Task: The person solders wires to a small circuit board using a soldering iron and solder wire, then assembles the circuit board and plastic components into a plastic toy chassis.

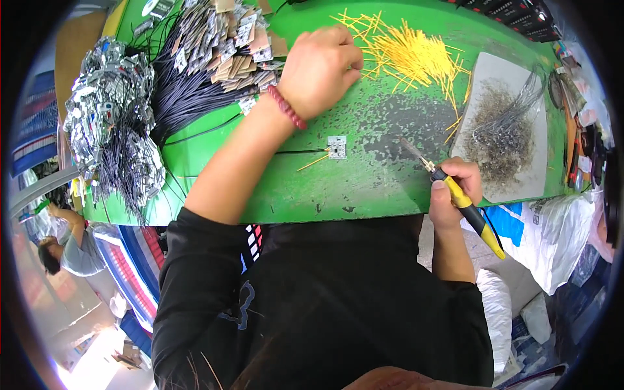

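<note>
My right hand [453, 194] grips a yellow-and-black soldering iron [467, 211], its tip pointing up and left over the worn part of the green table. At the far middle, my left hand [324, 65] is curled beside a heap of thin yellow wires [416, 53]. The fingertips face away, so whatever they pinch is hidden. Between my arms lies a small white square circuit board [337, 147]. A black cable runs to its left side, and one short yellow wire [313, 162] also sticks out there.
Left of my forearm lie a pile of boards with black cables [224, 49] and a bundle of silvery pieces [110, 97]. On the right, a pale board [528, 175] carries brown residue and fine wire strands. Another person [71, 244] sits at far left.
</note>
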`<state>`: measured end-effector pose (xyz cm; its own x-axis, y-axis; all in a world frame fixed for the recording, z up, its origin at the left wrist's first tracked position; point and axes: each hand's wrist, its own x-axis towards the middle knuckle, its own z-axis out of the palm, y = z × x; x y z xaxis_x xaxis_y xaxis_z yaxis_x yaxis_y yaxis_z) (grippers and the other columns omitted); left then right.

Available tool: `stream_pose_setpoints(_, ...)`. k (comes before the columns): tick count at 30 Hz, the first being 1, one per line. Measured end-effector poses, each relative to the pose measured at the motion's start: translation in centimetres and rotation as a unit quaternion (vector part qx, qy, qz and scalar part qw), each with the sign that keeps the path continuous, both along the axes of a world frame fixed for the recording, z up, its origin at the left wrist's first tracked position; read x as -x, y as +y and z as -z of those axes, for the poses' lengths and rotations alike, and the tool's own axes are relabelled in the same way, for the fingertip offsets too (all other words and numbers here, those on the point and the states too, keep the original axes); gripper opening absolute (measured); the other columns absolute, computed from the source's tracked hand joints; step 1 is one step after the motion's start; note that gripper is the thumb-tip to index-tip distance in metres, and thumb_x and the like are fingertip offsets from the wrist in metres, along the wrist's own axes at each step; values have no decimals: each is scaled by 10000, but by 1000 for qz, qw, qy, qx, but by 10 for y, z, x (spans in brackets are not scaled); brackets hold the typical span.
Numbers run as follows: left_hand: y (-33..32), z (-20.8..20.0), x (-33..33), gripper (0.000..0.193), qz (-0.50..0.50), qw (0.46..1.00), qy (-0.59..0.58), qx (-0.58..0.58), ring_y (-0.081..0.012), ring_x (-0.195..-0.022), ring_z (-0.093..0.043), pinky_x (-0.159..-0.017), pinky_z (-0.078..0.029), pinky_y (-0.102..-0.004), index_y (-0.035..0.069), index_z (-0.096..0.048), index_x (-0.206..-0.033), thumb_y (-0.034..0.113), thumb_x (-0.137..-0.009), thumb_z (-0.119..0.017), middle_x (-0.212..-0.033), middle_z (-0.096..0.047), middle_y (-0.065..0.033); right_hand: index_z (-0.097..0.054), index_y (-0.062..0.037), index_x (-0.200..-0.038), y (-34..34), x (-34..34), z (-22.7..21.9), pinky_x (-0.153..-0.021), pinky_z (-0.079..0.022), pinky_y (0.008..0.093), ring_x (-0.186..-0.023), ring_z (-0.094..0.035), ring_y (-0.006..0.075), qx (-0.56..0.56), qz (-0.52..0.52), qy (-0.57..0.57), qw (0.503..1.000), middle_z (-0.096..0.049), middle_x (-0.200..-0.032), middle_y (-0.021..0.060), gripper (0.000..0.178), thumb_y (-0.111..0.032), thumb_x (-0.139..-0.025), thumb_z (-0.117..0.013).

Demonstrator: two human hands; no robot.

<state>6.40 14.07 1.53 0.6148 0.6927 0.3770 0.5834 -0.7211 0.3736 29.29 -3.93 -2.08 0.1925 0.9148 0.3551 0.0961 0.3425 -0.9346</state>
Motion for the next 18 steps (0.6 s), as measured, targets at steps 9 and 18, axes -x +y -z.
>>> stream_pose_setpoints(9,8,-9,-1,102,77,993,85,-25,-272,-938,-567,-789,-432,-403,74,-595,-844,106,-777,-665,-921,-581,-60,-516,-3,-946,5,0,-1,-555,-321,228,-616,-405,78,4,1,-2,1000,-500,-746,35,235,-115,-805,-666)
stream_pose_setpoints(18,-105,-22,48,139,-82,992,-81,58,-251,-645,-594,-675,-444,-384,103,-660,-837,73,-721,-732,-661,-607,-46,-516,-6,-947,2,10,-2,-605,-337,231,-668,-423,90,36,-18,8,999,-519,-793,52,256,-155,-815,-677)
